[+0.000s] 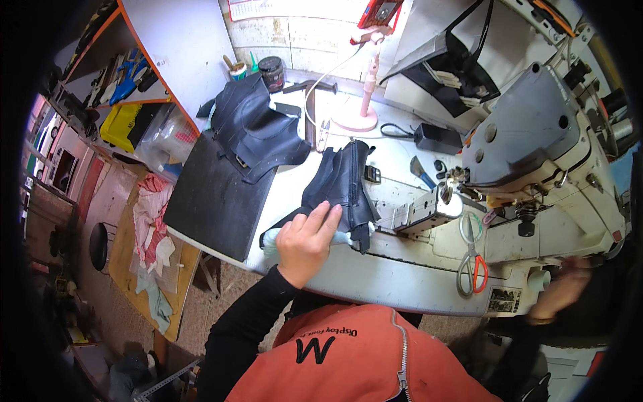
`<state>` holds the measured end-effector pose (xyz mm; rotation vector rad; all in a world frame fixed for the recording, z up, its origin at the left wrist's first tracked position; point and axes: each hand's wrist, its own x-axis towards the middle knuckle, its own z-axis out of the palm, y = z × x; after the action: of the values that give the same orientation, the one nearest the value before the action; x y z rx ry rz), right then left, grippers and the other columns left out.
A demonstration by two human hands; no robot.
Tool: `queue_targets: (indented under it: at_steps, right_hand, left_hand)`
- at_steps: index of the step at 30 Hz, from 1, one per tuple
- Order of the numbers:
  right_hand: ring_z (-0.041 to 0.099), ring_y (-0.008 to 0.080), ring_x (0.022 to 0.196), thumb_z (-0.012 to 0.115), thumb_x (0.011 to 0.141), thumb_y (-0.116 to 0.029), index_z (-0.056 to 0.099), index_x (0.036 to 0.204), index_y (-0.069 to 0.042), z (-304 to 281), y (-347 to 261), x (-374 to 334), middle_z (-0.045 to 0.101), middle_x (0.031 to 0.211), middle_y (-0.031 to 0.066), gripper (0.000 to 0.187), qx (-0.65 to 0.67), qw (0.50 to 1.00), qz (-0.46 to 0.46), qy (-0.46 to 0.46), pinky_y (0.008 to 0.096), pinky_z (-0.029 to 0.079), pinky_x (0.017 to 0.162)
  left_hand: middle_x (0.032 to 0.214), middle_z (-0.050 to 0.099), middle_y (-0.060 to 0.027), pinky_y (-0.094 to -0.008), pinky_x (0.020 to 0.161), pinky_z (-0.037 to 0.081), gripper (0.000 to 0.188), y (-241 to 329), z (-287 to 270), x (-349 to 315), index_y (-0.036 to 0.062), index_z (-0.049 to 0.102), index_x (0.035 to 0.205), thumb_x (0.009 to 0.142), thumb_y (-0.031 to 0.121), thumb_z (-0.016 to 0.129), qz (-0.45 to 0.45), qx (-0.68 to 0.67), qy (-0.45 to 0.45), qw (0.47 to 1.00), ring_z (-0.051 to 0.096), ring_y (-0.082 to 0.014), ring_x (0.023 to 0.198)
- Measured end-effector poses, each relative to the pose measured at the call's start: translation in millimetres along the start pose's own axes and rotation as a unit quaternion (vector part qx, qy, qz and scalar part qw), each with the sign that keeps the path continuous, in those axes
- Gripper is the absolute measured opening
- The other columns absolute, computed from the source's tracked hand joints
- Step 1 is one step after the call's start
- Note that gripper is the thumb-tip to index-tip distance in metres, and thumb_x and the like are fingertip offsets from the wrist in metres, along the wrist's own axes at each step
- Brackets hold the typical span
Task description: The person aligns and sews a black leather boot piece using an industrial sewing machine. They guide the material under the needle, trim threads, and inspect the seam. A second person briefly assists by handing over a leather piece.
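My left hand [307, 240] rests on the lower edge of a black leather boot upper [339, 177], its fingers over the leather and its thumb side hidden. Pale blue lining [341, 238] shows beside that hand. A metal buckle [372, 174] on a strap lies at the upper's right side. To the right stands a sewing machine [519, 134], and its narrow arm [429, 211] points toward the upper. My right hand [562, 289] is off at the machine's lower right, apart from the leather and smeared by motion.
A second black leather upper [258, 127] lies across a black mat [214, 194] at the left. Behind are a hammer [310, 110], a pink phone stand [368, 100] and a black power adapter [439, 139]. Orange-handled scissors [473, 264] lie near the front edge.
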<state>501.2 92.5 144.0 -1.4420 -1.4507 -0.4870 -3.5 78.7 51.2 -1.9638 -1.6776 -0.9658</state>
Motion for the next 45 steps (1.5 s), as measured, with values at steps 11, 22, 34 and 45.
queue_targets:
  at_steps: [11, 22, 34, 45]
  right_hand:
    - [0.056, 0.0110, 0.064, 0.063, 0.099, -0.022, 0.060, 0.097, -0.001, 142.3, -203.8, -110.5, 0.063, 0.074, 0.0057, 0.022, 0.371, 0.732, 0.197, -0.537, 0.0295, 0.047, 0.060]
    - [0.055, 0.0114, 0.062, 0.073, 0.092, -0.019, 0.062, 0.094, 0.001, 126.5, -219.1, -103.3, 0.061, 0.070, 0.0068, 0.023, 0.393, 0.730, 0.126, -0.544, 0.0270, 0.046, 0.059]
    - [0.056, 0.0060, 0.080, 0.067, 0.097, -0.015, 0.060, 0.107, 0.000, 137.4, -194.1, -167.5, 0.064, 0.089, 0.0014, 0.020, 0.460, 0.685, 0.338, -0.452, 0.0236, 0.048, 0.072]
    - [0.067, 0.0230, 0.074, 0.071, 0.089, -0.014, 0.063, 0.104, 0.000, 131.4, -203.3, -148.0, 0.067, 0.089, 0.0123, 0.022, 0.315, 0.830, 0.135, -0.439, 0.0318, 0.052, 0.066]
  left_hand:
    - [0.111, 0.070, -0.0011, -0.0298, 0.056, 0.043, 0.042, 15.6, 1.2, -13.5, 0.0149, 0.075, 0.112, 0.073, 0.007, 0.063, -0.011, -0.021, -0.016, 1.000, 0.055, -0.0166, 0.066]
    - [0.111, 0.070, -0.0020, -0.0302, 0.055, 0.044, 0.038, 21.1, -0.6, -30.1, 0.0139, 0.075, 0.110, 0.074, 0.009, 0.064, -0.001, -0.061, -0.042, 0.997, 0.056, -0.0168, 0.066]
    - [0.126, 0.062, -0.0133, -0.0405, 0.089, 0.051, 0.046, 25.9, -40.8, -20.6, 0.0074, 0.068, 0.120, 0.077, 0.021, 0.081, -0.114, -0.315, -0.217, 0.917, 0.058, -0.0331, 0.107]
    - [0.110, 0.058, -0.0117, -0.0421, 0.092, 0.044, 0.022, 32.0, 10.3, 14.2, 0.0054, 0.063, 0.092, 0.074, 0.000, 0.074, -0.045, -0.182, -0.167, 0.968, 0.053, -0.0335, 0.106]
